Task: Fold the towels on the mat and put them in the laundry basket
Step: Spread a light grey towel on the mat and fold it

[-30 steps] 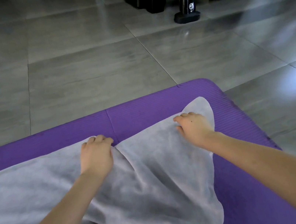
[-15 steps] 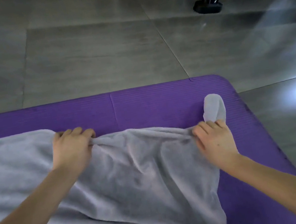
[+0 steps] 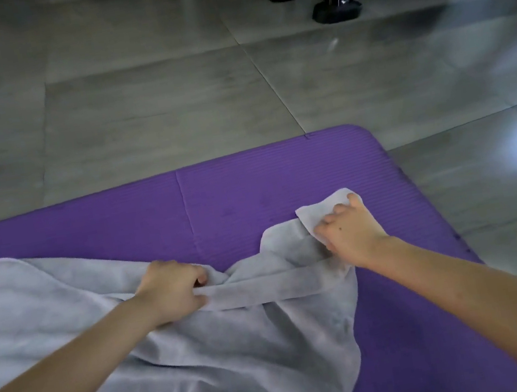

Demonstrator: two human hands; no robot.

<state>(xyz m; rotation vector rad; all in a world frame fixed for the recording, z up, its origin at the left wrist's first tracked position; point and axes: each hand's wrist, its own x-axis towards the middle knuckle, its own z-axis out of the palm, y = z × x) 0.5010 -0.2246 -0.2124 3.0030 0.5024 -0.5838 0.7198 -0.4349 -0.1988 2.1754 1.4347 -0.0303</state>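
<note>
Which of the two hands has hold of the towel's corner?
The right hand pinches the flat corner of the towel near the right edge of the mat. The left hand instead grips a bunched stretch of its edge, farther in.

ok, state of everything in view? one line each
towel: unfolded, rumpled, lying on the mat, far edge bunched between the hands
mat: flat on the floor, towel covering its near part
left hand: fist gripping the towel's far edge
right hand: pinching the towel's far right corner
black stand: upright on the floor beyond the mat, untouched
</note>
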